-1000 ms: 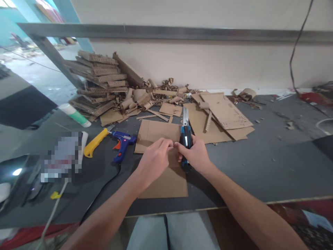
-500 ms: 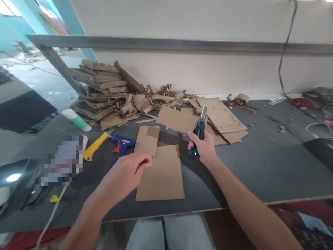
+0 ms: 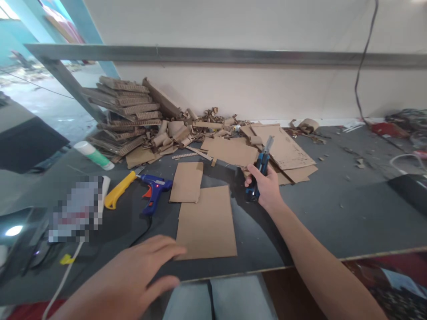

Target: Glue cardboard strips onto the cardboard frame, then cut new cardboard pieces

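My right hand (image 3: pixel 267 183) is closed round a blue and black utility knife (image 3: pixel 261 170), whose blade points up and away above the table. My left hand (image 3: pixel 147 262), somewhat blurred, has its fingers apart and holds nothing; its fingertips are at the lower left corner of a larger cardboard sheet (image 3: pixel 207 226). A smaller cardboard piece (image 3: pixel 187 180) overlaps the upper left of that sheet. Left of the pieces lies a blue glue gun (image 3: pixel 154 191) with an orange trigger, beside a yellow-handled cutter (image 3: pixel 120 189).
Stacked corrugated cardboard (image 3: pixel 130 102) and curled scraps (image 3: pixel 176 131) lie along the wall. Flat cardboard sheets (image 3: pixel 283 149) are behind my right hand. A white and green tube (image 3: pixel 94 155) and a white cable (image 3: pixel 63 282) are at the left. The table's front edge (image 3: pixel 247 272) runs near my legs.
My left hand has moved down toward the table's front edge and its fingers have spread, uncovering the glue gun. The knife in my right hand has shifted slightly right.
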### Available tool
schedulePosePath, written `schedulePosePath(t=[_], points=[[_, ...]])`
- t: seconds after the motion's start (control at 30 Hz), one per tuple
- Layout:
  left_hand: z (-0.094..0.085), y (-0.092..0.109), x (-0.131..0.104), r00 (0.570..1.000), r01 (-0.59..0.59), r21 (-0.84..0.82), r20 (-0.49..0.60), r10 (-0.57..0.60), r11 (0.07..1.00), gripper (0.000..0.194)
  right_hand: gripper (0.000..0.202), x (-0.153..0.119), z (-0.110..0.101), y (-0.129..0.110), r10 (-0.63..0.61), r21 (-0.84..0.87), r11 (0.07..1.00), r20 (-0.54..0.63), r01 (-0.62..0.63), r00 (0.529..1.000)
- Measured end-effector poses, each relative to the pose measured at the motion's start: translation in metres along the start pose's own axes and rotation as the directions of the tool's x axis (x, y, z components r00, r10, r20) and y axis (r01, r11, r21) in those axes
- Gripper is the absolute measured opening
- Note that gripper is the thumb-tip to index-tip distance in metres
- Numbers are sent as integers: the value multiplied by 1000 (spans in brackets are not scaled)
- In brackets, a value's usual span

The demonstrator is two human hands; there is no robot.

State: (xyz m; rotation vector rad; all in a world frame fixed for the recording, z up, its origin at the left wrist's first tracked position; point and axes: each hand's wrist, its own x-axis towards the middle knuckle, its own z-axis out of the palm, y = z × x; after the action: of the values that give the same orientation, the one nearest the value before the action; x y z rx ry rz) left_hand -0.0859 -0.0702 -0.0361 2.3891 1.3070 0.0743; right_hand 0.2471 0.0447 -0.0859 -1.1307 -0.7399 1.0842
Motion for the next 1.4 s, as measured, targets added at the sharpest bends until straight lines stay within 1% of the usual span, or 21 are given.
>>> schedulePosePath(t=[0.07, 0.1, 0.17, 0.2, 0.3, 0.4, 0.5, 0.67, 0.77, 0.87, 0.97, 1.03, 1.07, 1.1, 1.13, 1.17, 1.23, 1.27, 1.3, 1.33, 1.4], points=[[-2, 17, 20, 999, -30, 26, 43, 28, 999, 43, 42, 2, 0, 0, 10, 33, 999, -13, -10, 1000], [-3, 24, 32, 999, -42, 51, 35, 41, 998, 49, 43, 2, 0, 0, 26, 58, 998, -16, -25, 1000], [-6, 33, 54, 1000, -10, 115, 13, 8, 993, 63, 43, 3, -1, -1, 75, 122, 990, -13, -73, 997], [-6, 35, 64, 999, 34, 148, -16, -32, 988, 68, 42, 4, -2, -2, 102, 155, 983, -5, -100, 995], [-3, 30, 84, 979, 193, 248, -116, -169, 949, 67, 41, 4, -3, -3, 162, 221, 962, 24, -163, 986], [2, 20, 93, 961, 263, 275, -154, -228, 925, 72, 40, 3, -2, -4, 182, 234, 954, 39, -186, 983], [6, 16, 97, 966, 244, 248, -152, -211, 937, 71, 40, 1, -1, -6, 185, 237, 952, 57, -193, 981], [10, 13, 102, 987, 133, 171, -116, -114, 976, 57, 40, 1, -1, -5, 181, 247, 949, 76, -195, 980], [18, 9, 98, 983, 67, 181, -182, -33, 981, 43, 42, 1, -2, -4, 163, 253, 951, 72, -176, 984], [32, 7, 84, 952, -50, 224, -284, 114, 973, 27, 43, 2, -1, -3, 160, 264, 949, 61, -170, 985], [41, 11, 66, 908, -155, 250, -345, 237, 956, 37, 42, 3, -1, -3, 158, 268, 948, 62, -169, 986], [39, 16, 60, 884, -147, 239, -404, 236, 960, 32, 43, 3, -1, -4, 160, 264, 949, 61, -171, 985], [35, 20, 59, 878, -116, 223, -432, 204, 968, 27, 43, 3, -1, -4, 162, 260, 950, 60, -172, 985], [30, 23, 61, 886, -75, 209, -435, 161, 975, 23, 44, 2, -2, -4, 163, 256, 951, 61, -173, 985], [24, 26, 64, 906, -29, 202, -408, 111, 979, 23, 44, 2, -2, -4, 163, 253, 952, 62, -173, 985], [19, 28, 67, 933, 14, 197, -356, 59, 980, 30, 44, 3, -2, -5, 162, 251, 953, 63, -172, 985], [9, 32, 74, 981, 72, 184, -191, -36, 980, 69, 44, 3, -2, -5, 158, 250, 953, 62, -168, 986], [7, 34, 77, 993, 77, 174, -97, -61, 982, 89, 45, 3, -3, -5, 156, 251, 953, 60, -166, 986], [6, 36, 78, 998, 68, 162, -9, -68, 984, 104, 45, 4, -3, -5, 155, 252, 954, 58, -165, 986], [7, 37, 78, 996, 52, 150, 62, -62, 987, 110, 45, 4, -3, -6, 154, 253, 954, 56, -163, 986], [13, 40, 75, 990, 24, 138, 134, -43, 990, 107, 44, 4, -3, -6, 154, 253, 953, 57, -163, 986]])
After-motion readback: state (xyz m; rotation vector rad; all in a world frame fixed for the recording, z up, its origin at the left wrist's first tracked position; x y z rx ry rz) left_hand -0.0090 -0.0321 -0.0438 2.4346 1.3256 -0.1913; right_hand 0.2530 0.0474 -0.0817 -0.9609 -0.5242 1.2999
